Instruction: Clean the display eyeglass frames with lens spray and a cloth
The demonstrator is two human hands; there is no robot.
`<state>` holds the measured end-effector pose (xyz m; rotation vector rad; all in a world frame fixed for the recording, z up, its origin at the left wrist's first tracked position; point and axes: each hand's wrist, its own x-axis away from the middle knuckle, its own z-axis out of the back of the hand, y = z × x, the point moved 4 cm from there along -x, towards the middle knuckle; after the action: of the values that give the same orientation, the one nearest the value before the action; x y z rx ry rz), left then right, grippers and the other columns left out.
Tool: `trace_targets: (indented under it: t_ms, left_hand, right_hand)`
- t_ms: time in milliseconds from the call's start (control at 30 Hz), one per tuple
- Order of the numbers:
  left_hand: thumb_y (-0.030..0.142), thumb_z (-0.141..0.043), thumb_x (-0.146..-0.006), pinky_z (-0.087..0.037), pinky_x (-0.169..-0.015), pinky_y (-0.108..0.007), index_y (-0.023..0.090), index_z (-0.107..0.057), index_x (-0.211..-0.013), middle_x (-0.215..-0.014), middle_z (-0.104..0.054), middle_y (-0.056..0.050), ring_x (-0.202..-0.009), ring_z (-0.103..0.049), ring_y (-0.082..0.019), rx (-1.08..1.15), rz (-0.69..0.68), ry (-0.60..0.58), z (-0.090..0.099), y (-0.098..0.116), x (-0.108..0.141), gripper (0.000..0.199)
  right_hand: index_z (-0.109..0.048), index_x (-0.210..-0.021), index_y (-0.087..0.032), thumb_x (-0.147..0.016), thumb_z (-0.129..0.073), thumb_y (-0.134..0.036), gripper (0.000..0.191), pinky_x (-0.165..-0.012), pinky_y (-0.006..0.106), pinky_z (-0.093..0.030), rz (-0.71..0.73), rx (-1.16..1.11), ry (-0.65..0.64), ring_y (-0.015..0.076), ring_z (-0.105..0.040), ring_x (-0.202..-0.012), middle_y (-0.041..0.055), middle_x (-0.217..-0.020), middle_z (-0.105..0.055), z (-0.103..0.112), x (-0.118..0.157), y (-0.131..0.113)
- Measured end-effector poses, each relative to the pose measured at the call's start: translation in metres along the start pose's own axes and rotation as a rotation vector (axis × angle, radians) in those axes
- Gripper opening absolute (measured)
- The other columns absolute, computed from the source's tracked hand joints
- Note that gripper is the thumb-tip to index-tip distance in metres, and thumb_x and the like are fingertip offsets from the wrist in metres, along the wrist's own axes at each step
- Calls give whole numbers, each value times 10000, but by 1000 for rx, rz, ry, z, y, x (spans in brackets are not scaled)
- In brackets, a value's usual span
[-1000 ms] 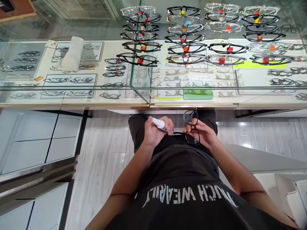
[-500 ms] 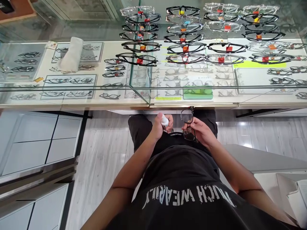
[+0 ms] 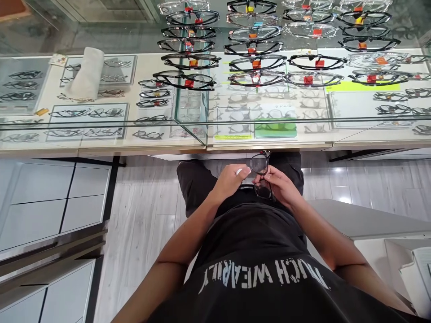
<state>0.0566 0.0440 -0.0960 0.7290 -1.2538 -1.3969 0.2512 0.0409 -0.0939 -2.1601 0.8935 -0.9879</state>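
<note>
My left hand (image 3: pixel 231 179) is closed around a small white object (image 3: pixel 239 172), mostly hidden by the fingers, just left of the glasses. Dark-framed glasses (image 3: pixel 259 164) are held upright on their side by my right hand (image 3: pixel 279 183), whose thumb and fingers pinch them near the middle. One lens stands above the fingers and the other hangs below. Both hands are over my lap, below the counter's front edge.
A glass display counter (image 3: pixel 269 146) spans the view ahead, with rows of tagged glasses (image 3: pixel 256 78) on top and more frames inside. A rolled pale cloth (image 3: pixel 88 74) lies at the left. White cabinets (image 3: pixel 37 197) stand at lower left, a grey surface (image 3: pixel 367 220) at right.
My left hand has moved right toward the glasses and turned, so its fingers now cover most of the white object. The view has shifted slightly. My right hand keeps its hold.
</note>
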Motion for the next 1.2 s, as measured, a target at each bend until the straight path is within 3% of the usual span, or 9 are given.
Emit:
trace_targets:
  t_ms: [133, 367, 533, 667, 800, 967, 1033, 1133, 1200]
  left_hand:
    - [758, -391, -1029, -269, -664, -322, 201, -450, -687, -657, -445, 11, -660, -387, -151, -21, 30, -63, 0, -2, 11, 657]
    - [666, -478, -982, -209, -632, -335, 206, -419, -670, -632, -404, 20, -621, -337, -143, -182, 98, -185, -28, -1, 22, 559]
    - [804, -464, -980, -348, -706, -328, 200, -547, -776, -743, -557, -9, -709, -476, -174, 47, 25, -75, -4, 9, 26, 643]
    - [726, -633, -942, -476, -846, -370, 204, -653, -932, -876, -668, -56, -848, -613, -231, 268, -208, 162, 59, 30, 26, 522]
    - [456, -869, -826, -495, -890, -327, 202, -657, -1012, -1022, -708, -54, -1016, -624, -220, 218, -457, 594, 151, 48, 15, 379]
    - [124, -809, -949, -536, -913, -279, 168, -545, -1127, -1014, -647, -3, -851, -565, -114, -141, -426, 946, 272, 62, -21, 321]
    - [-48, -778, -912, -536, -1030, -308, 102, -558, -1199, -1075, -643, -4, -925, -604, -101, -312, -339, 974, 310, 62, -39, 392]
    - [-166, -741, -847, -544, -1083, -407, 28, -538, -1170, -1011, -634, 29, -907, -622, -82, -416, -187, 1039, 349, 49, -61, 428]
    - [-171, -745, -822, -571, -1036, -422, 16, -537, -1107, -927, -625, 59, -841, -629, -70, -399, -205, 1137, 361, 40, -69, 399]
  right_hand:
    - [-658, -892, -223, -903, -843, -384, 245, -914, 309, -596, 2, -104, 28, 184, -738, -952, 46, -985, -793, 9, -7, 3]
    - [-659, -887, -224, -905, -832, -343, 210, -873, 288, -604, -4, -145, 18, 171, -732, -902, 27, -968, -791, 5, -12, 9]
    - [-674, -918, -219, -921, -812, -318, 170, -867, 291, -615, -1, -168, 15, 181, -747, -941, 36, -979, -799, 7, -10, 6]
    - [-691, -924, -213, -934, -799, -297, 137, -888, 274, -627, -3, -185, 1, 192, -774, -1005, 39, -976, -802, 9, -8, 0]
    - [-693, -917, -219, -920, -817, -302, 150, -899, 273, -636, 6, -180, 9, 198, -775, -1025, 44, -982, -799, 10, -8, -6]
    - [-711, -927, -224, -924, -812, -305, 129, -890, 275, -639, 3, -174, 1, 201, -769, -1024, 49, -976, -792, 10, -5, -7]
    - [-721, -928, -225, -923, -813, -309, 125, -893, 276, -640, 3, -173, 1, 202, -767, -1032, 51, -974, -791, 10, -3, -7]
    - [-730, -929, -226, -914, -824, -317, 131, -881, 271, -643, 5, -182, 6, 202, -771, -1030, 46, -966, -791, 9, -1, -9]
    - [-732, -927, -224, -903, -833, -319, 141, -874, 266, -645, 6, -194, 9, 202, -778, -1024, 43, -957, -792, 9, -1, -11]
